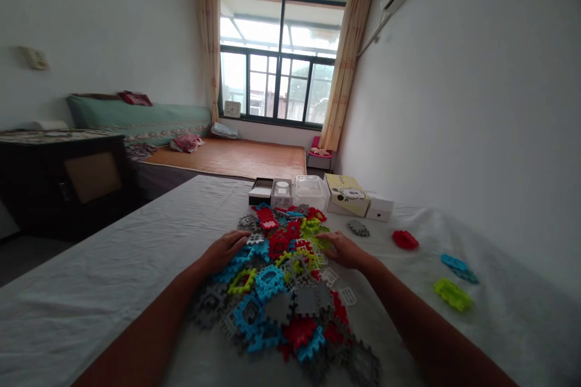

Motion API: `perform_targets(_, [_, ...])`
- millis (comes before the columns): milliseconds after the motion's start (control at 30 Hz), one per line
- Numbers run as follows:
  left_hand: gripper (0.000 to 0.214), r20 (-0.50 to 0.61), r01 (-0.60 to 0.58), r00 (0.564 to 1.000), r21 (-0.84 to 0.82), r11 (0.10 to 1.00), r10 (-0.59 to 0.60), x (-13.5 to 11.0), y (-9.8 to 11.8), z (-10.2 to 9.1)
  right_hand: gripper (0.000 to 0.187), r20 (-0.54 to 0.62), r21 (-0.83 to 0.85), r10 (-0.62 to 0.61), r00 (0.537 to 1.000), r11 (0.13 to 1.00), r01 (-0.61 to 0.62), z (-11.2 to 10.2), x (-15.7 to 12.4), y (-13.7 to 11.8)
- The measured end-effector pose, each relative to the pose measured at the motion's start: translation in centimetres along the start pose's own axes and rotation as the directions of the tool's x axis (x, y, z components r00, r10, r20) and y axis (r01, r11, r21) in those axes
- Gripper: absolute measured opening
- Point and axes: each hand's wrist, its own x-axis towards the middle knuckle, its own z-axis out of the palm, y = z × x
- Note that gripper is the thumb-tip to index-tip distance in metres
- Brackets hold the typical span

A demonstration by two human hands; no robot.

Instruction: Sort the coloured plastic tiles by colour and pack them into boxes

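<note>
Hands [227,249] apart — colourful notched pieces [278,246] heaped between.

From one heap of interlocking pieces [306,301], too dense to count, four boxes [347,196] and one tub [309,190] stood toward twelve to two o'clock; four separate clusters [405,239] lay between one and three.

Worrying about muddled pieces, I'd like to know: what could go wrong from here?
With the left hand and right hand at either side of the overlapping heap of pieces, a pull might drag neighbouring pieces along. A wide sweep rightward could mix some with the blue pieces lying apart. Pushing forward might nudge the clear container just beyond the heap.
</note>
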Motion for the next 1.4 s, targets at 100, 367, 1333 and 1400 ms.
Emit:
perform_targets(100, [0.049, 0.007, 0.001, 1.000, 0.003, 1.000, -0.001, -0.1, 0.3, -0.1, 0.036, -0.035, 0.010, 0.006, 0.999, 1.000, -0.006, 1.2, 0.4, 0.5])
perform_targets(367, [0.048, 0.035, 0.006, 0.999, -0.001, 1.000, -0.006, 0.1, -0.3, 0.0, 0.035, -0.146, 0.181, 0.297, 0.944, 0.946, -0.270, -0.9, -0.7, 4.9])
perform_targets(1333, [0.063, 0.038, 0.033, 0.999, 0.018, 0.999, -0.033, 0.7, -0.6, -0.1, 0.049, -0.025, 0.298, 0.717, 0.697, 0.671, -0.679, -12.2, -23.8, 18.5])
perform_targets(1400, [0.062, 0.026, 0.031, 0.999, 0.019, 0.999, -0.031, 0.7, -0.7, 0.0, 0.046, 0.013, 0.256, 0.688, 0.725, 0.699, -0.668, -12.1, -24.4, 18.5])
